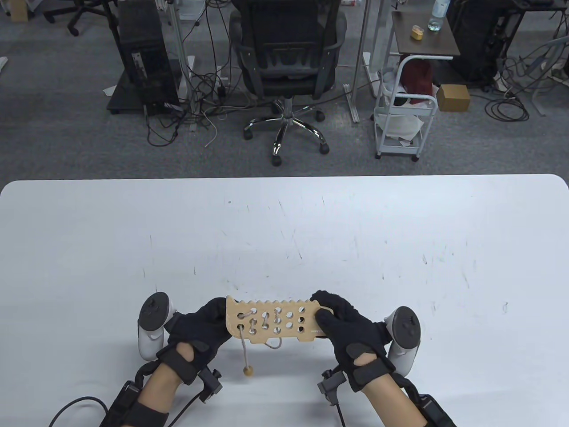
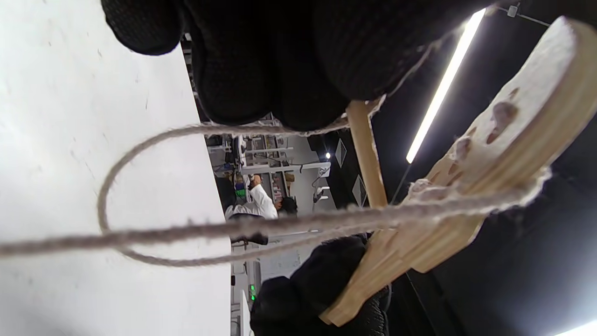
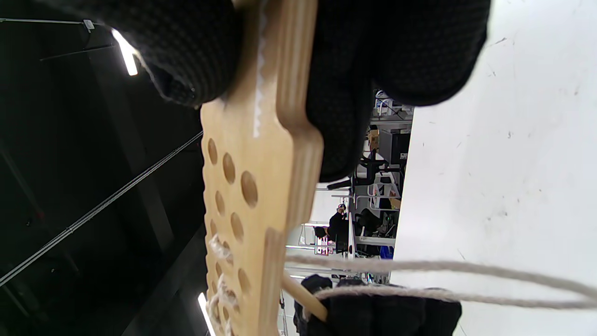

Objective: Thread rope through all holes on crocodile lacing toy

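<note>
**Table view: crocodile board held between both hands, lacing partly done**

Table view shows the crocodile lacing toy (image 1: pixel 273 322) raised just above the white table (image 1: pixel 284 231) near its 6 o'clock edge, lying lengthwise between your two hands. Your left hand (image 1: pixel 200 331) grips the board's 9 o'clock end; your right hand (image 1: pixel 344 327) grips the narrow 3 o'clock end, thumb on the top face and fingers curled beneath. The rope (image 1: pixel 243 347) is laced through the holes toward the left end; the holes toward the right end show open. One strand hangs from a hole at the left end toward 6 o'clock and ends in a wooden bead (image 1: pixel 248 370) close to the table. A small loop shows under the board's lower edge.

Left wrist view: your gloved fingers (image 2: pixel 261 79) pinch a thin wooden needle (image 2: pixel 368 154) tied to the rope, which trails in a loop over the table, beneath the board.

Right wrist view: your fingers (image 3: pixel 354 70) clamp the board's narrow end edge-on; the needle tip (image 3: pixel 303 296) points up at the underside from the left glove at 6 o'clock.
</note>
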Demonstrator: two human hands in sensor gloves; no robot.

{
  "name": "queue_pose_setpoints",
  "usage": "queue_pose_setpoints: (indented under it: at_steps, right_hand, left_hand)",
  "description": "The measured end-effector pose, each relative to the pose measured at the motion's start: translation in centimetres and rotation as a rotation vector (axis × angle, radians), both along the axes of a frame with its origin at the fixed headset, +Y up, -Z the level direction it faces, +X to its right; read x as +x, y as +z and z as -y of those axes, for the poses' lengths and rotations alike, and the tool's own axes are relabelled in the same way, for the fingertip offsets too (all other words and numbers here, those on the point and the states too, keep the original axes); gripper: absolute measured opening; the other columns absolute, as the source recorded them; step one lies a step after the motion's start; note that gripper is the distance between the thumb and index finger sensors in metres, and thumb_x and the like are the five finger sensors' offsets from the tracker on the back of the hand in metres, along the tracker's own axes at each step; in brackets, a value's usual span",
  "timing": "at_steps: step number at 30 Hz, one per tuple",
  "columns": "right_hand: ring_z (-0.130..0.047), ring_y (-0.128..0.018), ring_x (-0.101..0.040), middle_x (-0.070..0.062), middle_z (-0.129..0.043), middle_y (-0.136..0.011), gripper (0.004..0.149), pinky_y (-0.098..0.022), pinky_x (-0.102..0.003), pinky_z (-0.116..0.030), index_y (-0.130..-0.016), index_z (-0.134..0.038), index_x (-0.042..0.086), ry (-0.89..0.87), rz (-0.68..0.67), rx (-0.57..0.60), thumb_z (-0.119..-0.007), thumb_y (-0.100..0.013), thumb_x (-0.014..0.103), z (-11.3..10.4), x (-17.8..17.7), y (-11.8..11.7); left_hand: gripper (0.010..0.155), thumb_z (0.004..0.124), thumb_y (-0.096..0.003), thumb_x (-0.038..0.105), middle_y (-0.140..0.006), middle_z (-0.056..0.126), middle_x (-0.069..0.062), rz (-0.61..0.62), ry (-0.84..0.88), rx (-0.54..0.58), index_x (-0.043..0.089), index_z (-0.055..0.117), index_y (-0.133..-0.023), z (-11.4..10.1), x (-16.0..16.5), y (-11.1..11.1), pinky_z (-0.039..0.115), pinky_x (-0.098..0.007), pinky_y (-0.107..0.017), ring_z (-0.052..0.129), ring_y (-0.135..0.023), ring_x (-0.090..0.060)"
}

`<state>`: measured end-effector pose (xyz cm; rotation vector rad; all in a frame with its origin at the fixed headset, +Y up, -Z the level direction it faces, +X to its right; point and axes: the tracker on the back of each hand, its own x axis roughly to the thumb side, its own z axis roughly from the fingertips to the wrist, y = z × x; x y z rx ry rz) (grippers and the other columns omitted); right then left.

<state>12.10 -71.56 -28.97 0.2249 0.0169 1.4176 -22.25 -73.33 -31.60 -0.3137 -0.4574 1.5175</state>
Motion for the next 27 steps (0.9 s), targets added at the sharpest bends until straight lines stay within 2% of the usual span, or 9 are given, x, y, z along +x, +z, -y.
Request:
queue_pose_setpoints:
  at_steps: [6, 11, 14, 17, 27]
  right_hand:
    - [-0.106, -0.052, -0.026, -0.006, -0.099, -0.073, 0.048, -0.044, -0.046, -0.081, -0.089, -0.076, 0.013, -0.029, -0.026, 0.016, -0.083, -0.044, 0.031, -0.1, -0.4, 0.2]
    - [-0.107, -0.052, -0.025, -0.005, -0.100, -0.072, 0.049, -0.044, -0.046, -0.081, -0.089, -0.076, 0.014, -0.039, -0.035, 0.029, -0.083, -0.044, 0.031, -0.1, -0.5, 0.2]
    - [-0.107, -0.052, -0.025, -0.005, -0.100, -0.073, 0.048, -0.044, -0.045, -0.081, -0.089, -0.077, 0.014, -0.041, -0.040, 0.039, -0.083, -0.044, 0.031, 0.0, -0.6, 0.1]
    - [-0.107, -0.052, -0.025, -0.005, -0.100, -0.072, 0.049, -0.044, -0.046, -0.082, -0.089, -0.077, 0.014, -0.026, -0.036, 0.044, -0.083, -0.043, 0.031, 0.2, -0.8, 0.0]
    - [-0.107, -0.051, -0.024, -0.004, -0.101, -0.072, 0.049, -0.043, -0.045, -0.082, -0.089, -0.077, 0.015, 0.030, -0.012, 0.063, -0.083, -0.044, 0.032, 0.3, -0.8, -0.1]
  left_hand:
    - [0.043, 0.085, -0.0399, 0.031, -0.078, 0.098, 0.006, 0.078, 0.045, -0.032, 0.033, 0.080, -0.083, 0.5, 1.0, 0.1, 0.067, -0.054, -0.071, 0.096, -0.077, -0.024]
    - [0.042, 0.087, -0.0396, 0.031, -0.078, 0.101, 0.007, 0.059, 0.005, -0.024, 0.034, 0.085, -0.081, 0.6, 1.3, 0.2, 0.068, -0.053, -0.071, 0.097, -0.078, -0.023]
    - [0.041, 0.090, -0.0389, 0.032, -0.083, 0.093, 0.006, 0.029, -0.034, -0.010, 0.038, 0.090, -0.079, 0.5, 1.2, 0.4, 0.064, -0.054, -0.073, 0.090, -0.082, -0.025]
    - [0.041, 0.090, -0.0388, 0.033, -0.082, 0.094, 0.005, 0.024, -0.042, 0.005, 0.038, 0.091, -0.079, 0.3, 1.3, 0.5, 0.064, -0.054, -0.073, 0.090, -0.081, -0.025]
    - [0.043, 0.090, -0.0400, 0.029, -0.083, 0.095, 0.003, 0.079, -0.009, -0.014, 0.033, 0.092, -0.082, 0.4, 2.1, 0.8, 0.065, -0.054, -0.072, 0.092, -0.082, -0.026]
